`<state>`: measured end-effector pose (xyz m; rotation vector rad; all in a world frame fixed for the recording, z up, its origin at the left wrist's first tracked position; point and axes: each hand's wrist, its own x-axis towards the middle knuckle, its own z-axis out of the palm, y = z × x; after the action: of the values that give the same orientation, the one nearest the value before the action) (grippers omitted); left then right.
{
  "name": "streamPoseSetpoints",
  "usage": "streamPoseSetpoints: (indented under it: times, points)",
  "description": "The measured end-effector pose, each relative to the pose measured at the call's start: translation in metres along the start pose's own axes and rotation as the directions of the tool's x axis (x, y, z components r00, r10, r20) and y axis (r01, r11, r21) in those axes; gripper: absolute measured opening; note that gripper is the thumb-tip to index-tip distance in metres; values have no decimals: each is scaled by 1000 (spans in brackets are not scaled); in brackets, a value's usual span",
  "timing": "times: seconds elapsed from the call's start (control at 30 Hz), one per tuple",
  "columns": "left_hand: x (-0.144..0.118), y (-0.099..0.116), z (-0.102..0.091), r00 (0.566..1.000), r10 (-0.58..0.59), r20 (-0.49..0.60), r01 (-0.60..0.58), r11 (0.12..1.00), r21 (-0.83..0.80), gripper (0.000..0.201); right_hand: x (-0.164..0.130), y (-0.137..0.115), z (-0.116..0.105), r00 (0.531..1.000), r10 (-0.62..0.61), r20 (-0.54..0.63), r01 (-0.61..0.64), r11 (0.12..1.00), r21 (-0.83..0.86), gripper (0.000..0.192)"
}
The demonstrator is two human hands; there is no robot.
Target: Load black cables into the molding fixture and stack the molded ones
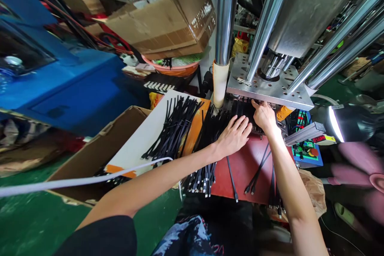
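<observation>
My left hand (235, 137) lies with its fingers stretched out at the front left of a dark mould (242, 108), beside a bundle of black cables (207, 136). My right hand (264, 117) reaches to the mould just below the front edge of a metal press plate (270, 88). Its thumb stands apart from the other fingers, whose tips are partly hidden; I see nothing gripped in it. Loose black cables with small metal plugs, one a single cable (232, 180), lie on the red work surface (222, 178) in front.
More black cables (171, 128) lie on a white and orange board (136, 144) across an open cardboard box (99, 144) at left. Steel columns (225, 16) rise around the press. At right are a control box (309, 160), a lit lamp (337, 124) and a pink fan (360, 164). A white cord (90, 182) crosses the left foreground.
</observation>
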<state>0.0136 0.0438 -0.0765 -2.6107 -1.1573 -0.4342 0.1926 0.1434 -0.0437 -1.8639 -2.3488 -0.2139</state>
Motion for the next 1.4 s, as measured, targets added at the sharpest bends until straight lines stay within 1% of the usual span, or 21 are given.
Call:
streamPoseSetpoints:
  times: [0.17, 0.3, 0.43, 0.5, 0.6, 0.63, 0.67, 0.73, 0.8, 0.87, 0.9, 0.97, 1.0, 1.03, 1.07, 1.13, 1.2, 1.23, 1.3, 1.37, 1.4]
  points:
    - [-1, 1, -1, 1000, -3, 6, 3, 1000, 9, 53, 8, -1, -1, 1000, 9, 26, -8, 1000, -14, 55]
    - [1, 1, 0, 1000, 0, 4, 0, 1000, -1, 53, 26, -2, -2, 998, 44, 40, -43, 999, -23, 48]
    - [5, 1, -1, 1000, -12, 23, 14, 997, -70, 55, 34, -2, -19, 998, 37, 42, -37, 999, -14, 44]
    - [-5, 5, -12, 999, -39, 18, 42, 983, -179, 57, 11, -8, -30, 999, 36, 26, -36, 999, -5, 44]
    - [-47, 21, -44, 996, -89, -31, 65, 892, -447, 50, -72, -35, -32, 996, 75, -43, -73, 996, 42, 43]
    - [-68, 29, -56, 993, -116, -23, 84, 826, -558, 46, -108, -49, -26, 993, 102, -63, -94, 988, 120, 39]
    - [-90, 39, -68, 985, -173, 14, 137, 729, -671, 40, -146, -65, -17, 997, 80, -10, -77, 977, 197, 33]
    - [-133, 60, -86, 943, -254, 215, 313, 455, -834, 26, -212, -95, 2, 981, 69, 179, -107, 972, 209, 24]
    - [-166, 79, -95, 827, -288, 483, 540, 168, -824, 27, -255, -118, 12, 958, 92, 273, -148, 970, 192, 21]
    - [-185, 94, -92, 691, -251, 678, 675, -111, -729, 37, -273, -124, 8, 946, 65, 318, -148, 959, 243, 24]
    - [-188, 100, -88, 643, -231, 730, 683, -259, -683, 48, -276, -120, 2, 941, 11, 339, -129, 936, 329, 26]
    - [-185, 109, -74, 586, -236, 775, 575, -553, -603, 67, -277, -104, -14, 906, -165, 389, -94, 817, 568, 27]
    - [-179, 112, -67, 563, -266, 783, 486, -659, -574, 68, -278, -94, -22, 874, -255, 415, -104, 735, 670, 29]
    - [-172, 113, -61, 545, -301, 783, 407, -721, -561, 65, -278, -84, -27, 847, -295, 442, -142, 676, 723, 33]
    - [-165, 113, -55, 538, -329, 776, 359, -743, -564, 59, -278, -75, -29, 841, -256, 477, -201, 671, 714, 38]
    - [-150, 109, -47, 569, -339, 749, 370, -708, -601, 51, -276, -63, -24, 862, 26, 506, -341, 769, 541, 44]
    - [-141, 106, -42, 626, -305, 717, 435, -626, -647, 50, -271, -56, -9, 846, 340, 411, -473, 835, 282, 41]
    - [-139, 104, -40, 651, -282, 705, 465, -587, -663, 52, -268, -53, -2, 832, 415, 367, -505, 842, 193, 38]
    - [-135, 104, -35, 678, -227, 699, 524, -518, -676, 56, -264, -48, 9, 824, 450, 343, -525, 835, 166, 32]
    - [-131, 104, -31, 671, -165, 723, 583, -484, -652, 61, -268, -44, 10, 841, 422, 337, -528, 775, 347, 31]
    - [-128, 105, -29, 661, -135, 738, 601, -494, -628, 62, -273, -43, 7, 861, 378, 341, -506, 716, 482, 32]
